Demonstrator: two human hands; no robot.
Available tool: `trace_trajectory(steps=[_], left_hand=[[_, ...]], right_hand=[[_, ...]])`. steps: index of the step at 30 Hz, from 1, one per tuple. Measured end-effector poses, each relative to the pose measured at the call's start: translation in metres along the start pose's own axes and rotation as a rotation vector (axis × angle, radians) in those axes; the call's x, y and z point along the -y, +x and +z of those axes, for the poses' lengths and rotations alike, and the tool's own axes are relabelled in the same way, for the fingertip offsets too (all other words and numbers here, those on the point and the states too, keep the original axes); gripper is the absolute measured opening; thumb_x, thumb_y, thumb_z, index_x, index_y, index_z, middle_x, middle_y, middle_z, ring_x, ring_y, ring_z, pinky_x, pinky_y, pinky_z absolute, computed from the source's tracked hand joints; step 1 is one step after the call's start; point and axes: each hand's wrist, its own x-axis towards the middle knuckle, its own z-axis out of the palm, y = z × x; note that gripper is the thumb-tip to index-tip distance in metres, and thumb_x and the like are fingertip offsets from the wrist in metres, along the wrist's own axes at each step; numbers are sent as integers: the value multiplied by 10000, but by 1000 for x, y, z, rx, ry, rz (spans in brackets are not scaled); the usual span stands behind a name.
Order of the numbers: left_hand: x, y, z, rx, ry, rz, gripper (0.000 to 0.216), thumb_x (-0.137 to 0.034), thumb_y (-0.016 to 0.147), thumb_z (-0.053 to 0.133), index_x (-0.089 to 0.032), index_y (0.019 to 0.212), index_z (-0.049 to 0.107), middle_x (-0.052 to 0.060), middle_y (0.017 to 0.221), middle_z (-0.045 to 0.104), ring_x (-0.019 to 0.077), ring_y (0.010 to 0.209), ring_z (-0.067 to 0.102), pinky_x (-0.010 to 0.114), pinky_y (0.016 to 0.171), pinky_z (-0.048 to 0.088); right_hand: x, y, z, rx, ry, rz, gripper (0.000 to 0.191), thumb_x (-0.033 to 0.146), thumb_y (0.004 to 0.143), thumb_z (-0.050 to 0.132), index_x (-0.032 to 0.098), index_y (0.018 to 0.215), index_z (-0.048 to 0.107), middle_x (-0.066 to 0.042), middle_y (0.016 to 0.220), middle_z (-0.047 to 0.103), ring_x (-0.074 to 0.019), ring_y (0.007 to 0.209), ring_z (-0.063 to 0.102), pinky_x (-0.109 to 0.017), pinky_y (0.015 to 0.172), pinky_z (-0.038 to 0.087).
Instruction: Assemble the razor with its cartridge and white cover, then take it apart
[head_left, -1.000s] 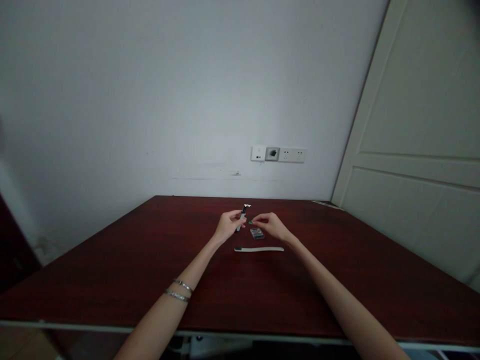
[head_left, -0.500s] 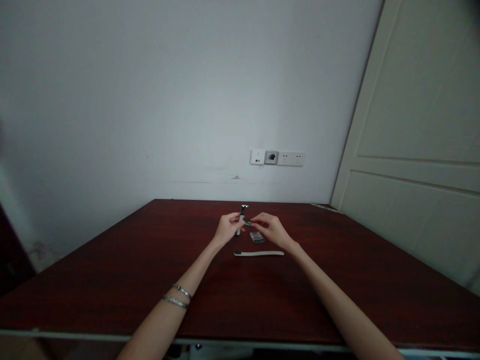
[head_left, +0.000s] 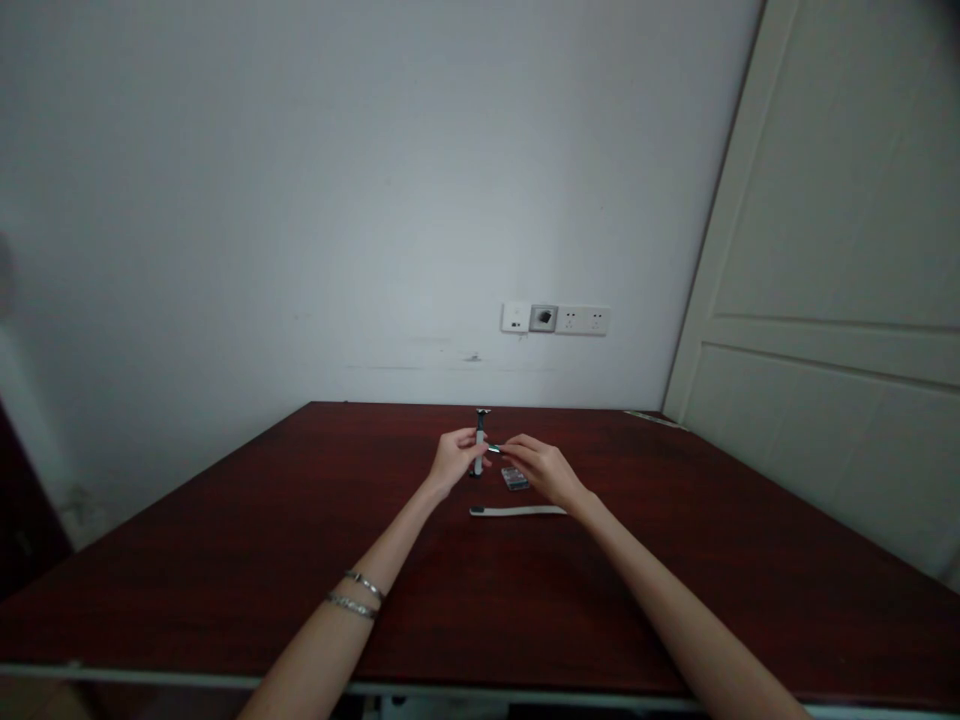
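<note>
The left hand (head_left: 454, 460) has its fingers closed around the pale handle of an upright tool with a T-shaped head (head_left: 479, 453), while the right hand (head_left: 544, 468), just to the right, pinches a small thin piece (head_left: 493, 449) between its fingertips; whether that piece touches the handle is too small to tell. So slight a pinch could let the piece slip and drop onto the dark red table (head_left: 300, 560), and the handle might twist if pushed from the right against a loose left grip. The clear case (head_left: 515, 479) sits close by the right fingers, so a dipping hand could nudge it; the white strip (head_left: 517, 512), nearer, runs toward the right wrist, which might brush its right end
</note>
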Motion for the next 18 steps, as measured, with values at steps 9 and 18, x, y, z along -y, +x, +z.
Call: trace_trajectory(steps=[9,18], left_hand=[[-5,1,-2,-57,20,5,272,-252,630,723,-109,823,595,88,797,675,186,661,665,200,479,473],[10,7,-6,-49,126,103,256,-215,628,717,-134,756,511,17,655,647,156,602,649,233,549,486]], right_hand=[[-13,2,4,-328,338,348,321,418,822,507,165,912,682,-89,846,668,-160,630,611,-260,550,500],[-32,20,10,-218,695,627,417,455,677,632,94,878,688,-65,682,670,-98,411,523,-210,325,429]])
